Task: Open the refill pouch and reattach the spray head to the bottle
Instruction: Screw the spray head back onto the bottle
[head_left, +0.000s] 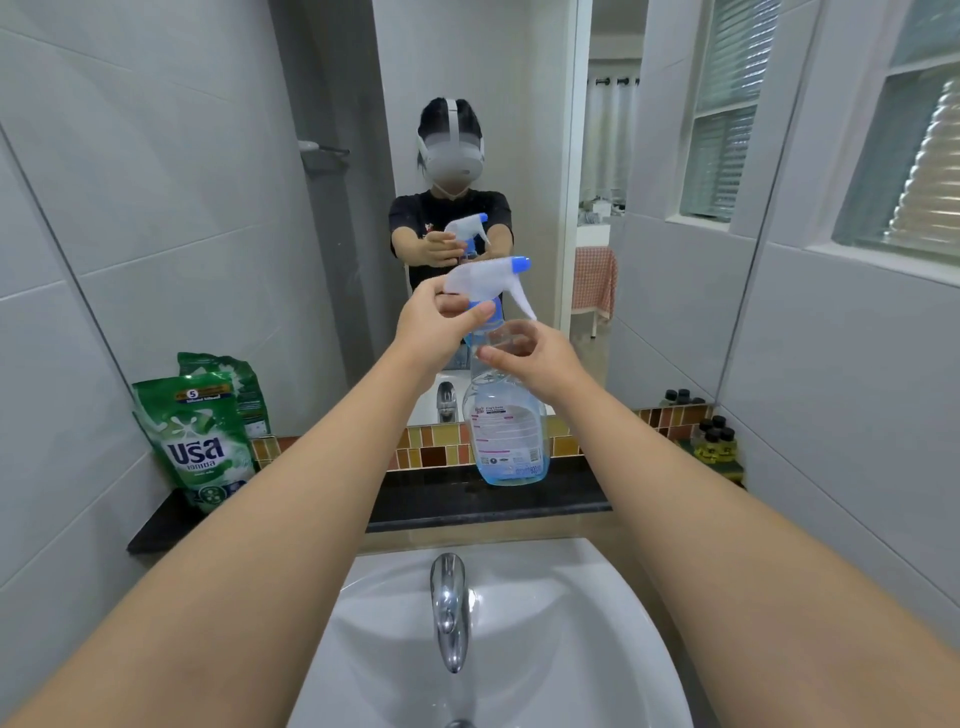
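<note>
A clear spray bottle (506, 436) with a little blue liquid at its bottom is held upright above the black ledge. Its white spray head (485, 280) with a blue nozzle sits on the bottle's neck. My left hand (439, 322) grips the base of the spray head at the collar. My right hand (535, 356) is wrapped around the bottle's upper neck. A green refill pouch (200, 441) stands upright on the ledge at the far left, apart from both hands.
A black stone ledge (467, 501) runs below the mirror (467, 156). A white basin (545, 623) with a chrome tap (451, 608) lies in front of me. Several small dark-capped bottles (716, 439) stand at the ledge's right end. Tiled walls close both sides.
</note>
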